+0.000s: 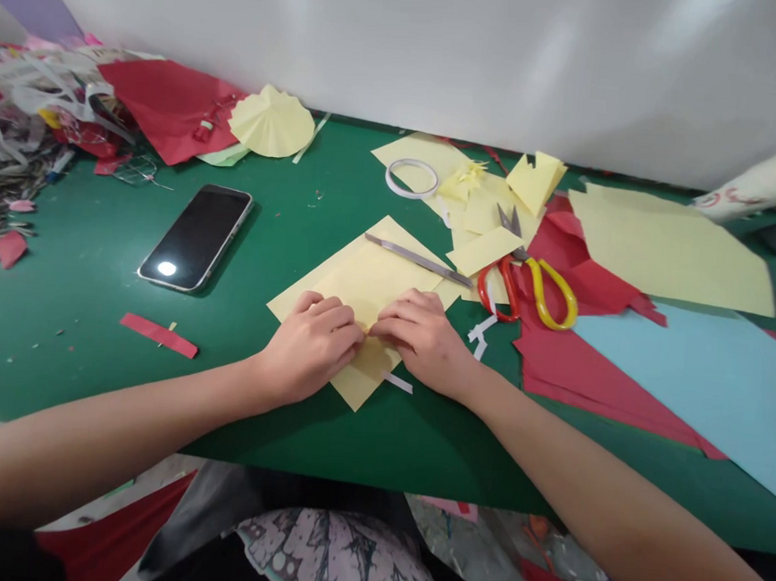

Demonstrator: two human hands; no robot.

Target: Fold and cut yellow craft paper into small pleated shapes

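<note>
Pale yellow paper (335, 279) lies at an angle on the green table, under both hands. My left hand (313, 343) rests on its left part with the fingers curled and closed. My right hand (424, 338) is on the right part, fingers bent and pinched together. The fingertips of both hands nearly meet at the paper's middle; what they hold there is too small to make out. A slim metal tool (417, 259) lies across the paper's upper part. A white strip (399, 383) sticks out near the paper's lower right edge.
A phone (197, 235) and a red strip (160, 334) lie to the left. Scissors (529, 279), a tape roll (411, 179), red paper (571, 359), blue paper (710, 370) and yellow sheets (673, 250) are at the right. A fan-folded yellow paper (273, 122) lies behind, beside scraps.
</note>
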